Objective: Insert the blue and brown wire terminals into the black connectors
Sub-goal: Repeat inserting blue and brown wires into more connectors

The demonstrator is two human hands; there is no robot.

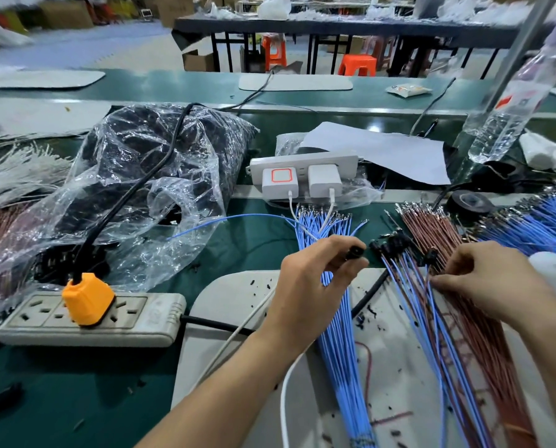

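With your left hand [315, 276] pinching a connector [356, 253] and your right hand [486, 279] pinching a wire [433, 305], you needed to feed it in square, unforced.

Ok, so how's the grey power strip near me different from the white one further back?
The grey power strip lies flat, sockets up; the white power strip seems turned to face the camera. The grey one holds one orange plug on a thick black cable; the white one holds two white chargers with thin white leads. Both sit on the green bench, in use.
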